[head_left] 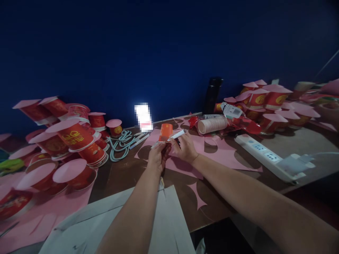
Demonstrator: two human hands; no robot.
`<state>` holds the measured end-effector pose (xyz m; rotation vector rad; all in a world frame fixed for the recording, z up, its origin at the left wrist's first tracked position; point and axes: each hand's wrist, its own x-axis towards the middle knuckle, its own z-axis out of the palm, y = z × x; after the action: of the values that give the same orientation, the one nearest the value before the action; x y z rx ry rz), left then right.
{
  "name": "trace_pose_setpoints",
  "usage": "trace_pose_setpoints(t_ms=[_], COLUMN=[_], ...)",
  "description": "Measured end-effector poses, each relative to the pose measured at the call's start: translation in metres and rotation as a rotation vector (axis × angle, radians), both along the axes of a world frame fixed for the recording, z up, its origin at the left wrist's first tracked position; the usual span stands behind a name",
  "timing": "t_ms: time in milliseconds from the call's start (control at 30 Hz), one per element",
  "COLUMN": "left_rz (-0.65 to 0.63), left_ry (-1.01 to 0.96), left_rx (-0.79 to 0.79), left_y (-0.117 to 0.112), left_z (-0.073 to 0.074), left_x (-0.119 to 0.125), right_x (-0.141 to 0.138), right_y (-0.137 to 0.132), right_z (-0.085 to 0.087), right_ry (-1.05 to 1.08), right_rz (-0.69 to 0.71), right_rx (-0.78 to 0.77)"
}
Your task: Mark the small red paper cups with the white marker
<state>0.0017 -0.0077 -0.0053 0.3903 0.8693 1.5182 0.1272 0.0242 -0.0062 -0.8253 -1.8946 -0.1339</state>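
Observation:
My left hand is closed around a small white cap or pen end, held just above the brown table. My right hand pinches a white marker pen whose tip points left toward the left hand. The two hands almost touch. Right behind them an orange-red paper cup stands on a pink paper sheet with round holes cut out of it.
Heaps of red paper cups capped with pink discs lie at left and back right. A sleeve of stacked cups, a black bottle, a white power strip, teal scissors and a white bag surround me.

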Motion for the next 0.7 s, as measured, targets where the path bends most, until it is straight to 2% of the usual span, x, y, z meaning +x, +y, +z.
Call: trace_pose_setpoints(t_ms=[233, 500, 700], left_rz=[0.002, -0.006, 0.007], left_ry=[0.006, 0.024, 0.027], left_rx=[0.014, 0.029, -0.013], left_y=[-0.0012, 0.0020, -0.0014], left_z=[0.0014, -0.0050, 0.0002], left_x=[0.0006, -0.0005, -0.0005], right_x=[0.0004, -0.0004, 0.0009], right_y=[-0.0015, -0.0012, -0.0009], right_z=[0.0029, 0.0008, 0.0031], right_ry=[-0.019, -0.037, 0.136], right_rz=[0.015, 0.013, 0.055], right_rx=[0.003, -0.037, -0.016])
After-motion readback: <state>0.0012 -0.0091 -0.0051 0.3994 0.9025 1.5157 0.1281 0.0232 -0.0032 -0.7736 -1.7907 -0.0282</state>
